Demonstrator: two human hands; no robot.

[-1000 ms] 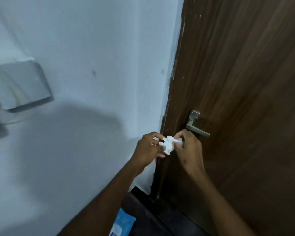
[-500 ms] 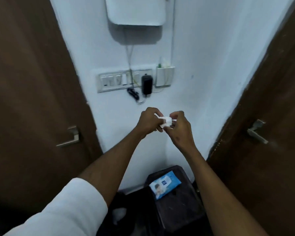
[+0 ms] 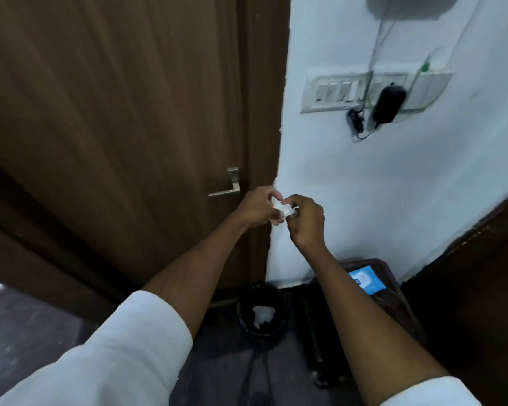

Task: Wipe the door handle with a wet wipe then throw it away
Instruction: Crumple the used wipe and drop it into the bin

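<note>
no readable text, blue packet (image 3: pixel 366 279) label blurred

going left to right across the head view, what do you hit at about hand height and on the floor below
At hand height: door handle → left hand → wet wipe → right hand. On the floor: black bin → dark stool with the blue wipes pack on it.

The wet wipe (image 3: pixel 282 210) is held between the left grip (image 3: pixel 257 210) and the right grip (image 3: pixel 305 222). The door handle (image 3: pixel 226 187) is found just left of the left grip, on the door (image 3: pixel 115 127). The bin (image 3: pixel 261 313) is set on the floor well below both grips, the wipe pack (image 3: pixel 365 279) below and right of the right grip, the switch panel (image 3: pixel 364 90) on the wall above it.
</note>
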